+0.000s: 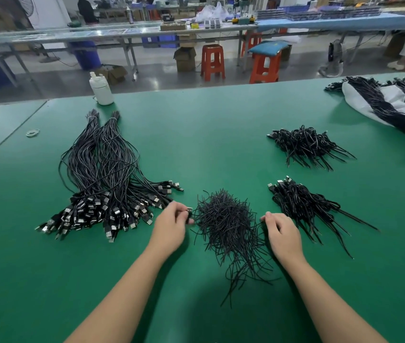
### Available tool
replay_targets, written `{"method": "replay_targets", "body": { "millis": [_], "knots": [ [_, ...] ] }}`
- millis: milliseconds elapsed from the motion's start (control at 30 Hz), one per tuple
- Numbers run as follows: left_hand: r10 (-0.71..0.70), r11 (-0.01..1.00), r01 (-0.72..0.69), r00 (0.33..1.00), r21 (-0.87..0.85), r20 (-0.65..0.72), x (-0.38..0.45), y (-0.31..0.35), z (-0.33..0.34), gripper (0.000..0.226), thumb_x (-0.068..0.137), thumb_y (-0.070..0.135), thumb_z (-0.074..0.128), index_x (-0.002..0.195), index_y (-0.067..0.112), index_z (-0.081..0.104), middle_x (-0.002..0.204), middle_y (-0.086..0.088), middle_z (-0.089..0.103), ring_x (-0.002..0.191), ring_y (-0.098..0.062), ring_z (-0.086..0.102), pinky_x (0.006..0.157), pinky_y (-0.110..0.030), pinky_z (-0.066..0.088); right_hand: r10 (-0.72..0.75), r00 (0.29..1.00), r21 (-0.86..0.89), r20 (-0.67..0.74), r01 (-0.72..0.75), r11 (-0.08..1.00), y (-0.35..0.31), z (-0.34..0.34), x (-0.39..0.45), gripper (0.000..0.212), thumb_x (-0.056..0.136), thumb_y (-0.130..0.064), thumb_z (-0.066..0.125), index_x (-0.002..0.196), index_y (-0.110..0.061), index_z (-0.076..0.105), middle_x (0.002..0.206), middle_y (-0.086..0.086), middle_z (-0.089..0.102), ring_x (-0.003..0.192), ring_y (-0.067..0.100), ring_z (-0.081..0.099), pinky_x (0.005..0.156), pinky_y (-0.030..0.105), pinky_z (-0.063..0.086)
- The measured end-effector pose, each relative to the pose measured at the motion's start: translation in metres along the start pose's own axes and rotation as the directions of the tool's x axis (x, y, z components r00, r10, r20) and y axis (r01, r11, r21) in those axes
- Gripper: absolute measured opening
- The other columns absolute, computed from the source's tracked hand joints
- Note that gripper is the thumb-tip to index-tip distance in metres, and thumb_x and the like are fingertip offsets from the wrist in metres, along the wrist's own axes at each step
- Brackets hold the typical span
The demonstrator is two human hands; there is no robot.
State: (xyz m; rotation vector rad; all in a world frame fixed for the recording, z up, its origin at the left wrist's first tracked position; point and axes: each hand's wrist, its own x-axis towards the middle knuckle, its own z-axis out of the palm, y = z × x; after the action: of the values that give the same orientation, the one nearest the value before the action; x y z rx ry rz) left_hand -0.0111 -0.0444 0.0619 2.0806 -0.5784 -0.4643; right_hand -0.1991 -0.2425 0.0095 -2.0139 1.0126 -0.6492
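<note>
Midway along the green desk's (221,120) near edge, the left hand (171,225) pinches a black USB cable (189,209) by its plug, just left of the pile of black ties (228,226). The right hand (281,233) curls its fingers at the pile's right edge; I cannot tell whether it holds a tie.

Bright overhead light; edges bowed, perhaps blurred.

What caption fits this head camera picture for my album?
The left hand pinches a USB plug beside a pile of black ties on a green table, the right hand at its edge.
</note>
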Motion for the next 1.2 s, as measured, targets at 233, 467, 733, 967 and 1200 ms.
{"method": "replay_targets", "body": {
  "millis": [233,467,733,967,1200],
  "knots": [
    [0.037,0.952,0.066,0.945,-0.299,0.324,-0.048,0.052,-0.007,0.01,0.103,0.007,0.047,0.104,0.003,0.056,0.088,-0.012,0.058,0.081,-0.022,0.075,0.072,-0.035,0.062,0.146,0.986,0.007,0.074,-0.147,0.989,-0.014,-0.008,0.012,0.05,0.106,-0.042,0.037,0.107,-0.001,0.067,0.109,0.01,0.068,0.1,0.027,0.06,0.089,0.04,0.047],
    [0.135,0.879,-0.012,0.965,-0.476,0.224,-0.054,0.075,-0.016,0.007,0.099,0.002,0.054,0.098,0.004,0.061,0.091,-0.012,0.064,0.084,-0.023,0.074,0.072,-0.028,0.06,-0.101,0.923,0.183,0.372,0.034,0.983,-0.095,-0.014,-0.022,0.028,0.105,-0.033,0.042,0.112,-0.041,0.068,0.117,-0.028,0.064,0.116,-0.005,0.056,0.1,0.021,0.042],
    [0.217,0.797,-0.111,0.97,-0.593,0.11,-0.047,0.075,-0.024,0.016,0.096,0.022,0.061,0.109,0.017,0.069,0.106,0.001,0.074,0.102,-0.017,0.066,0.086,-0.027,0.05,-0.355,0.817,0.503,0.455,0.093,0.859,-0.131,-0.004,-0.063,0.026,0.103,-0.019,0.047,0.088,-0.018,0.069,0.069,-0.01,0.057,0.076,0.012,0.057,0.081,0.029,0.046],
    [0.316,0.913,-0.12,0.811,-0.39,0.493,-0.063,0.076,-0.025,0.036,0.105,0.025,0.041,0.134,0.016,0.06,0.073,-0.008,0.063,0.07,-0.02,0.058,0.073,-0.036,0.049,-0.381,0.788,0.572,0.484,0.044,0.819,-0.134,-0.002,-0.069,0.034,0.101,-0.022,0.049,0.068,-0.019,0.054,0.065,-0.008,0.056,0.07,0.013,0.054,0.078,0.031,0.046],
    [0.366,0.896,-0.206,0.845,-0.394,0.389,-0.063,0.08,-0.033,0.043,0.105,0.033,0.031,0.126,0.026,0.068,0.099,-0.016,0.071,0.101,-0.014,0.069,0.097,-0.028,0.049,-0.372,0.785,0.637,0.495,-0.037,0.77,-0.134,0.005,-0.076,0.031,0.106,-0.015,0.043,0.083,-0.013,0.063,0.062,-0.006,0.047,0.065,0.013,0.049,0.079,0.033,0.05]
  ]
}}
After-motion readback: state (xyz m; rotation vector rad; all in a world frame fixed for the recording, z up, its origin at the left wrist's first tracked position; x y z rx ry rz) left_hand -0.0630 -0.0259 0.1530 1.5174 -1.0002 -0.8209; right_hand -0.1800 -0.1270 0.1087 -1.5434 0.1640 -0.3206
